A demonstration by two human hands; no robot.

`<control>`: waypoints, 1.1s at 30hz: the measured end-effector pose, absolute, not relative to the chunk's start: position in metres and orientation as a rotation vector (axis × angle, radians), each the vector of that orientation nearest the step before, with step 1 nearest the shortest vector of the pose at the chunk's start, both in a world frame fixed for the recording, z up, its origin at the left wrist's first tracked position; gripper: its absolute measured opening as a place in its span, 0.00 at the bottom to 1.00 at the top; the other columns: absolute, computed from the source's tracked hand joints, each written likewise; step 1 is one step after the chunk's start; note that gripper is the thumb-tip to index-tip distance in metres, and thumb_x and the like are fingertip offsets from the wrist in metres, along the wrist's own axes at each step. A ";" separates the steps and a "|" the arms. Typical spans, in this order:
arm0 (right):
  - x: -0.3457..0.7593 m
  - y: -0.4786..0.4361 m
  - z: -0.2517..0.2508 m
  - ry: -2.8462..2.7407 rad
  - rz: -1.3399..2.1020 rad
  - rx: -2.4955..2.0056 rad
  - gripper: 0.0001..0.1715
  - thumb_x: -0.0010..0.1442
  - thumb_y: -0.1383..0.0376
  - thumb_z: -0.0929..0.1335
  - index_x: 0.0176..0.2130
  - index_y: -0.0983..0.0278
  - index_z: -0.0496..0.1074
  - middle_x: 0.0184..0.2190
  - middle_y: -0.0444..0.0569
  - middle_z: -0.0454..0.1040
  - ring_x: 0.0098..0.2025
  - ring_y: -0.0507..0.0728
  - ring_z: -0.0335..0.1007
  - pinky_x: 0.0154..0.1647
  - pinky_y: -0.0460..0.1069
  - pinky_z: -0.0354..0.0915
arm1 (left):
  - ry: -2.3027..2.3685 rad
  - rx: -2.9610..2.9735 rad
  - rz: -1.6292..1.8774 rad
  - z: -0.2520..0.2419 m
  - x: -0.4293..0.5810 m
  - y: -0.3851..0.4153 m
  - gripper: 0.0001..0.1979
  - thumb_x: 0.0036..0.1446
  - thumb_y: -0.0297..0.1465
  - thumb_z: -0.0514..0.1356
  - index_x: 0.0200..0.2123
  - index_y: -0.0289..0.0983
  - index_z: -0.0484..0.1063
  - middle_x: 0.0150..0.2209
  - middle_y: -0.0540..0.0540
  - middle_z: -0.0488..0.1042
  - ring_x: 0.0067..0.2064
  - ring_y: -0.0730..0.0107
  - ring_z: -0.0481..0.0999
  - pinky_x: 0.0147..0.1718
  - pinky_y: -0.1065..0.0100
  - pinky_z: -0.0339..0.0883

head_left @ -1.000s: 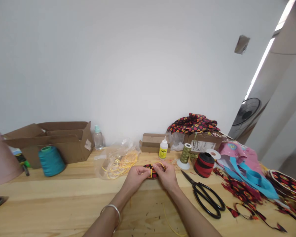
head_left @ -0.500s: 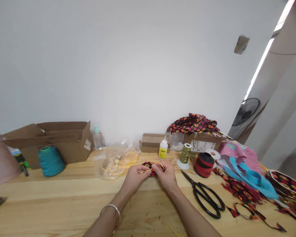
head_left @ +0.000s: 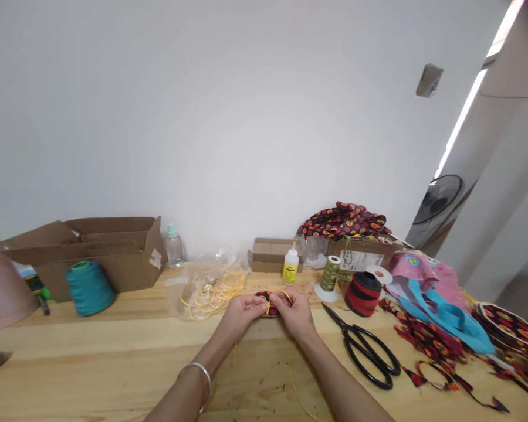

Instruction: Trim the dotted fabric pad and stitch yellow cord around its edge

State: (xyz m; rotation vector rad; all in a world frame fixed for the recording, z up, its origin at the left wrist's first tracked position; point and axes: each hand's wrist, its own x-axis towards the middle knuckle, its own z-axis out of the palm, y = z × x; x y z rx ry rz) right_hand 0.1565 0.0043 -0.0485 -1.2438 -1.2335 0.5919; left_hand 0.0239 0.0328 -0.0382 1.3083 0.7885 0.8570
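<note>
A small dark piece of cloth (head_left: pixel 273 312) with red and orange spots lies between my hands, partly covered by the fingers. Yellow cord (head_left: pixel 268 305) crosses over it, and a long tail trails down onto the table. My left hand (head_left: pixel 242 310), closed in a pinch, grips the cord at the cloth's left side. Opposite it, my right hand (head_left: pixel 298 316) pinches the cord too, with a small loop standing up above the fingers. Whether either hand also grips the cloth is hidden. Black scissors (head_left: pixel 365 346) lie right of my right hand.
Behind my hands stand a glue bottle (head_left: pixel 290 266) and a small cardboard box (head_left: pixel 273 249). Yellow cord in a plastic bag (head_left: pixel 215 293) lies left. Thread spools (head_left: pixel 331 274), a red-black roll (head_left: pixel 363 295) and cloth scraps (head_left: pixel 431 337) crowd the right; a teal cone (head_left: pixel 89 290) stands left.
The cord across the cloth now shows as a small crossing between my fingertips, where before a strand stretched out towards my left fingers. My hands stay in nearly the same place.
</note>
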 end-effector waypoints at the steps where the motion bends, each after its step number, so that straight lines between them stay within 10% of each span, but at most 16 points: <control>1: 0.156 0.004 -0.048 -1.233 0.595 -1.241 0.14 0.44 0.61 0.66 0.16 0.67 0.66 0.13 0.37 0.53 0.17 0.47 0.47 0.17 0.43 0.47 | 0.784 1.296 0.855 -0.037 0.024 0.032 0.11 0.37 0.35 0.64 0.23 0.32 0.74 0.21 0.48 0.76 0.22 0.73 0.70 0.24 0.74 0.59; 33: 0.156 0.002 -0.044 -1.143 0.667 -1.169 0.12 0.43 0.62 0.67 0.17 0.68 0.67 0.12 0.38 0.56 0.17 0.46 0.46 0.17 0.42 0.47 | 0.738 1.231 0.862 -0.037 0.025 0.033 0.10 0.36 0.34 0.65 0.22 0.32 0.75 0.19 0.49 0.75 0.23 0.73 0.70 0.25 0.74 0.60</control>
